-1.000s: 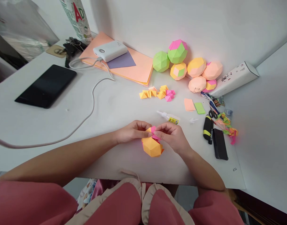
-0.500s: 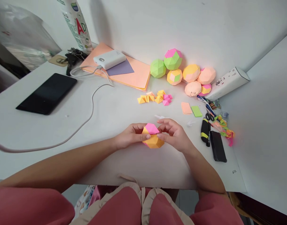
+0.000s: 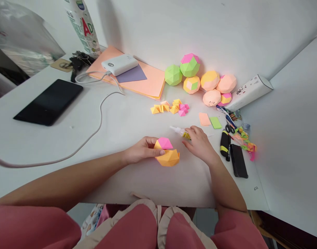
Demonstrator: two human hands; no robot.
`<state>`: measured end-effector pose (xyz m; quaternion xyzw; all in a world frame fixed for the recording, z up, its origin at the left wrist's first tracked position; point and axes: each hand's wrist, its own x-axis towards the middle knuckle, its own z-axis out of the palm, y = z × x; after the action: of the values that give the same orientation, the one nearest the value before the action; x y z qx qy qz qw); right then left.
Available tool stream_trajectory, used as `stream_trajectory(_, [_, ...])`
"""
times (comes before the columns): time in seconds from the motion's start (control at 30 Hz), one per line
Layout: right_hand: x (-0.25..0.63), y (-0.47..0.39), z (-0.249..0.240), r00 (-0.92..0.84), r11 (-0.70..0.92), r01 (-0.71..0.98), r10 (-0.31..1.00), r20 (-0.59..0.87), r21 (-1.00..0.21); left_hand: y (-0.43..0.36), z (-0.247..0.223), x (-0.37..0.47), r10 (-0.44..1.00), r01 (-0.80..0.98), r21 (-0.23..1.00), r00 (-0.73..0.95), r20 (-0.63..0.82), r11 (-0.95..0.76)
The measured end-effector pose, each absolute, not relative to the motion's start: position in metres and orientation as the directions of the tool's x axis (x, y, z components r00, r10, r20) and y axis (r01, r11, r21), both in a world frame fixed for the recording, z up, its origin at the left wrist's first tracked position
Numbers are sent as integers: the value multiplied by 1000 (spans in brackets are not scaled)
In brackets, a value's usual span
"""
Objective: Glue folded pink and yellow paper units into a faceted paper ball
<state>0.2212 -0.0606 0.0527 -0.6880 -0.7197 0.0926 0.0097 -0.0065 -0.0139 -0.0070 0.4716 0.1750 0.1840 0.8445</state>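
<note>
My left hand grips a faceted paper ball, orange with a pink section, its thumb pressed on the front. The ball has a gap on its right side, where an orange flap sticks up. Just right of it, my right hand is over a small glue bottle lying on the table, its white nozzle pointing left. Thumb and fingers are apart on either side of the bottle; part of the bottle is hidden under the hand.
Small folded orange and pink paper pieces lie beyond the hands. Several finished paper balls stand against the wall. Sticky notes, scissors and a cutter lie to the right. A tablet and white cable are left.
My right hand has let go of the paper ball and moved right and slightly up to the glue bottle. My left hand still holds the ball, whose right side now gapes.
</note>
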Motion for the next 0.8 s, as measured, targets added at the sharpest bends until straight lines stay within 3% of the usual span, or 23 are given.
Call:
stream_trajectory(0.1, [225,-55,44,-7,-1,999,981,-194,-41,-13,-8,-7,494,-118,866,855,-161,486])
stream_trajectory(0.27, [226,-51,38,32,-46,996,984,-176,-80,-14,-5,-6,545,-94,880,814,-202,466])
stream_trajectory(0.33, [228,-49,37,80,-104,973,989,-123,-206,-14,-4,-6,556,-96,877,804,-211,470])
stream_trajectory(0.4, [229,-48,38,159,-198,866,980,-122,-460,-14,-4,-6,553,-84,878,804,-221,472])
stream_trajectory(0.47, [228,-47,40,158,-277,595,961,-228,-755,-14,-4,-6,546,-66,882,806,-228,466])
stream_trajectory(0.53, [223,-48,43,13,-307,236,950,-313,-922,-14,-5,-6,549,-58,885,803,-234,463])
stream_trajectory(0.63, [209,-54,46,-158,-279,-88,952,-263,-956,-14,-7,-6,552,-83,867,800,-236,491])
stream_trajectory(0.7, [199,-60,47,-158,-246,-105,961,-228,-964,-14,-8,-5,547,-112,846,804,-231,522])
stream_trajectory(0.8, [187,-68,46,-105,-165,22,980,-166,-986,-14,-8,-5,544,-145,816,807,-229,559])
